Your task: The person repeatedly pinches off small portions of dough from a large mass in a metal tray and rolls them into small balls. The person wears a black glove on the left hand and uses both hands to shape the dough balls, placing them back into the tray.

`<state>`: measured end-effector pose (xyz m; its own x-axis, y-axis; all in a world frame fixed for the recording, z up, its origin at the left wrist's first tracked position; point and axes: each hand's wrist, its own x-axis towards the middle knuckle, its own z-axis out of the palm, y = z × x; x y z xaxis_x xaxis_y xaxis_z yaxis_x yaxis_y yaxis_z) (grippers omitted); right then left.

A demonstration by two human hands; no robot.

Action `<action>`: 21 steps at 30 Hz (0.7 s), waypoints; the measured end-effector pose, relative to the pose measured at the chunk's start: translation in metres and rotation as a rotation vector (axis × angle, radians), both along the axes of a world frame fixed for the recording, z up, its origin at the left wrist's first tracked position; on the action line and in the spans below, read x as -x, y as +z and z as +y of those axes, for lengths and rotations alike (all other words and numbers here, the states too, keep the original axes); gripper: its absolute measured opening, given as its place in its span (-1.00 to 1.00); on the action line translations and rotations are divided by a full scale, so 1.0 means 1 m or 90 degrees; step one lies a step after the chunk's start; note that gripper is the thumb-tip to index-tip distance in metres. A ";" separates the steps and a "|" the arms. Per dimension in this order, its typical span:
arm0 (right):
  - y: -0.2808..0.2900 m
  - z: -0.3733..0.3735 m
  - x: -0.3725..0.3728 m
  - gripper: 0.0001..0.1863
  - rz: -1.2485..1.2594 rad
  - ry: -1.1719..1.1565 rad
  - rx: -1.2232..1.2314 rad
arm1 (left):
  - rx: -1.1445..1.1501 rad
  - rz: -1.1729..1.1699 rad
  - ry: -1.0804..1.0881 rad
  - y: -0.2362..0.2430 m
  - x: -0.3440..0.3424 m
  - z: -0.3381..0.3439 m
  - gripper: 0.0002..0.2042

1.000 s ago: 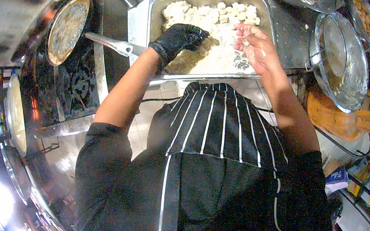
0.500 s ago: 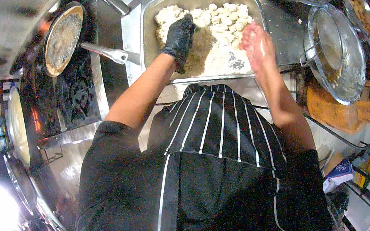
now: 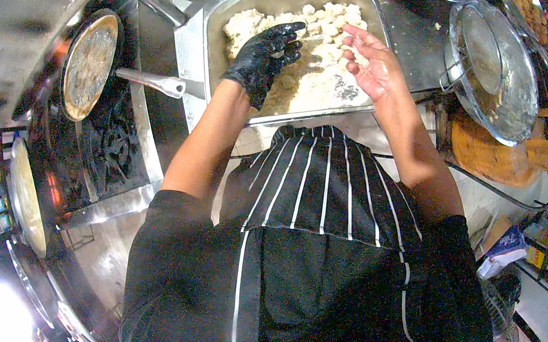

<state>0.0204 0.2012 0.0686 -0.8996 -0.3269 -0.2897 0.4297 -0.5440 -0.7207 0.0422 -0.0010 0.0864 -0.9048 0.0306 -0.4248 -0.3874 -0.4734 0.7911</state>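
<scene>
Head view: your left hand (image 3: 261,59), in a black glove, is over the left part of the metal tray (image 3: 284,1). Its fingers curve loosely and stand a little apart, and pale bits show near the fingertips; you cannot tell from this angle whether it pinches any small lump. Your right hand (image 3: 376,71), bare, is over the tray's right part, fingers parted and gently bent, palm turned toward the tray's middle. It grips nothing that shows, though whitish smears cling to it. Whether either hand touches the food beneath is unclear.

Pale lumps (image 3: 326,25) lie heaped inside the tray along its far side, some beyond your hands and some between them. Loose white flour (image 3: 317,80) covers much of the tray's nearer floor, partly in your shadow. Left of the tray is a frying pan (image 3: 91,64); right of it, a sieve (image 3: 486,51) sits in a clear bowl (image 3: 521,114).
</scene>
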 end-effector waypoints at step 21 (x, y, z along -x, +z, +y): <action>0.011 -0.019 -0.005 -0.86 0.025 -0.005 -0.053 | 0.085 0.168 -0.056 -0.027 0.009 -0.017 -0.70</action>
<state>0.0256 0.1825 0.0792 -0.9132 -0.2965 -0.2794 0.3961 -0.4852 -0.7795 0.0332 -0.0179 0.0590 -0.9808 0.0732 -0.1806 -0.1947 -0.3319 0.9230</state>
